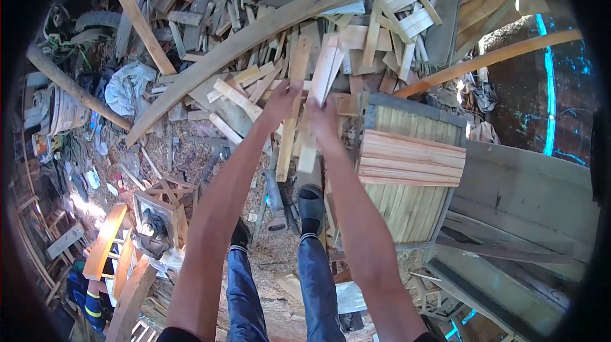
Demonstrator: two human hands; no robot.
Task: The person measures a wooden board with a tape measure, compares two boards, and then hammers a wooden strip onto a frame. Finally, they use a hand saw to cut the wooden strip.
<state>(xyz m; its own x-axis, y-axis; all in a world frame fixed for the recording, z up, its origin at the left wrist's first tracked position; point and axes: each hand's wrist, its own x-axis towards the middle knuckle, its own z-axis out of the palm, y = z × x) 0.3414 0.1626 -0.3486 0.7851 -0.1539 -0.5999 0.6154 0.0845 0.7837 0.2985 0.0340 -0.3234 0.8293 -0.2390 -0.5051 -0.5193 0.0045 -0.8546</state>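
Note:
My left hand (281,101) is closed round a long narrow wooden strip (289,135) that stands lengthwise in view, its lower end above the ground between my feet. Just to its right, my right hand (323,119) grips a few pale wooden slats (326,65), whose upper ends fan slightly apart. The lower end of a pale piece (307,159) shows beneath my right hand. Beyond both hands lies a heap of loose wood offcuts (254,78).
Right of my hands, reddish planks (412,158) lie across a slatted wooden panel (407,208). A long curved board (229,46) crosses the heap. A small wooden frame (159,214) holding a dark bag stands at lower left. A grey pipe (275,205) lies near my feet.

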